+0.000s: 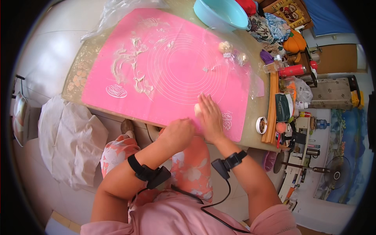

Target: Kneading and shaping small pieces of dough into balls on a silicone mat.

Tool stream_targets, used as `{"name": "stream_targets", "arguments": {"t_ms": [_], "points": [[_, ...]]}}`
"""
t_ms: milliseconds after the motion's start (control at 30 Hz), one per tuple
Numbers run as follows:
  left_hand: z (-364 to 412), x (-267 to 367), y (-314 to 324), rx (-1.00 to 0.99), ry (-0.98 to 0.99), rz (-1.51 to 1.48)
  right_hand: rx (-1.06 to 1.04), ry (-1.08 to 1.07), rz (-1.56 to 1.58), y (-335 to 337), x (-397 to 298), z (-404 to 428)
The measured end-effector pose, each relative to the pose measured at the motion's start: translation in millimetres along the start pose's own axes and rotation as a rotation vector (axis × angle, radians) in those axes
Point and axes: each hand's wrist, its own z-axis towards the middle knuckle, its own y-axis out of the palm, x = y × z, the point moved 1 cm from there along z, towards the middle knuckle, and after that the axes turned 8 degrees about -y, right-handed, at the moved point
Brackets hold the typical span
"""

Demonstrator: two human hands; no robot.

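A pink silicone baking mat (188, 63) with printed circles lies on the table before me. Near its front edge, my right hand (211, 119) is stretched flat, its fingers straight, against a small pale piece of dough (197, 109). Part of that dough is hidden by the hand. My left hand (179, 133) is curled into a fist at the mat's front edge, just left of the right one; whether anything is inside it is hidden. Smears of white flour (141, 83) cover the mat's left half. Toward the far right, a clear plastic bag (235, 57) holds pale dough-like lumps.
A light blue plastic basin (220, 14) stands at the far table edge. Clear plastic sheeting (123, 14) lies at the far left. A small white bowl (261, 125) sits right, beside a wooden strip (270, 114). Bottles, including a red one (292, 70), crowd beyond.
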Motion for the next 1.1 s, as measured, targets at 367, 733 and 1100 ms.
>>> {"name": "stream_targets", "arguments": {"t_ms": [367, 733, 1100], "points": [[-13, 4, 3, 0.139, 0.054, -0.054, 0.189, 0.185, -0.196, -1, 53, 85], [3, 4, -8, -0.004, 0.023, -0.013, 0.052, 0.010, -0.058, 6, 28, 30], [-1, 9, -12, 0.018, 0.105, -0.012, 0.104, 0.087, -0.221, 11, 44, 87]]}}
